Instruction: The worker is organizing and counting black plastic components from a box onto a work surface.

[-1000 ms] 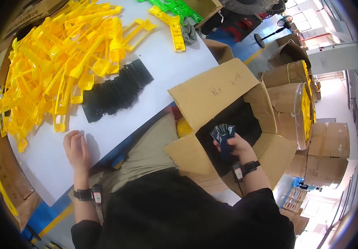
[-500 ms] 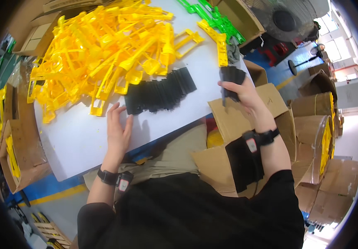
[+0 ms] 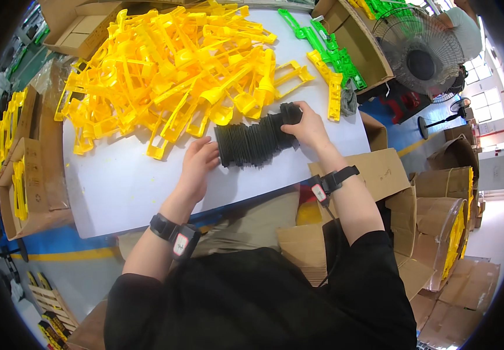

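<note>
A row of thin black flat pieces (image 3: 249,144), stood side by side, lies on the white table in front of me. My right hand (image 3: 309,129) is closed at the row's right end, gripping a small bundle of the same black pieces (image 3: 290,113) between thumb and fingers. At the left end, my left hand (image 3: 198,164) rests with its fingers slightly bent and their tips touching or very near the row. It holds nothing that I can see. Just beyond the row rises a big pile of yellow plastic parts (image 3: 170,70).
Green plastic parts (image 3: 328,49) and a single yellow part (image 3: 329,87) lie on the table's right side, near a grey cloth (image 3: 349,100). Open cardboard boxes (image 3: 374,172) stand close by my right arm. Beyond is a large fan (image 3: 418,58); a person (image 3: 462,29) is behind it.
My right hand has brought its bundle of black pieces leftward to the row's right end. My left hand has shifted against the left end, and the row looks more upright and tighter.
</note>
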`<state>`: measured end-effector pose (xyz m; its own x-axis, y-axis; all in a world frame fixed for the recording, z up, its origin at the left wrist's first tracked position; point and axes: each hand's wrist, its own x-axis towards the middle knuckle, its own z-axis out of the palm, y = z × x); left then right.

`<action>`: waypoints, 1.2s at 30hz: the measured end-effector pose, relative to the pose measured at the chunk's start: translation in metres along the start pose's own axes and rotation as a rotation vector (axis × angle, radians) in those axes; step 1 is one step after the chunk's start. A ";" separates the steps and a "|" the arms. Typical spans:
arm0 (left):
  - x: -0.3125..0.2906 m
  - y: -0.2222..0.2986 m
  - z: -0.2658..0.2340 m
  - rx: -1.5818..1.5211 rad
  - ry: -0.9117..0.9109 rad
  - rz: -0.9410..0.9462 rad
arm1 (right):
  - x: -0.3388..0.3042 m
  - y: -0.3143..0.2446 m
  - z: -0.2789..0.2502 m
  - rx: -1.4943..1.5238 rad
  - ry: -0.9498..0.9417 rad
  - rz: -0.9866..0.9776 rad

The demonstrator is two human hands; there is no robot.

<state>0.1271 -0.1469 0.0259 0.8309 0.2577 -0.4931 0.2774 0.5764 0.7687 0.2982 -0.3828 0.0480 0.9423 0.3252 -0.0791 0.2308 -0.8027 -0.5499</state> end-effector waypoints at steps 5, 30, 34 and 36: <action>-0.005 -0.003 0.032 0.219 -0.097 -0.003 | -0.005 0.010 0.000 0.070 0.005 0.004; -0.008 -0.044 -0.002 0.991 -0.154 0.741 | -0.007 0.019 0.031 -0.185 0.086 -0.234; -0.009 -0.046 -0.003 0.994 -0.157 0.770 | -0.021 0.019 0.033 -0.239 0.082 -0.303; -0.010 -0.048 -0.004 0.993 -0.147 0.782 | -0.022 0.014 0.031 -0.121 0.101 -0.259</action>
<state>0.1038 -0.1740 -0.0076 0.9634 0.1403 0.2283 -0.1211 -0.5322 0.8379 0.2736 -0.3857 0.0159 0.8662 0.4804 0.1373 0.4881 -0.7550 -0.4379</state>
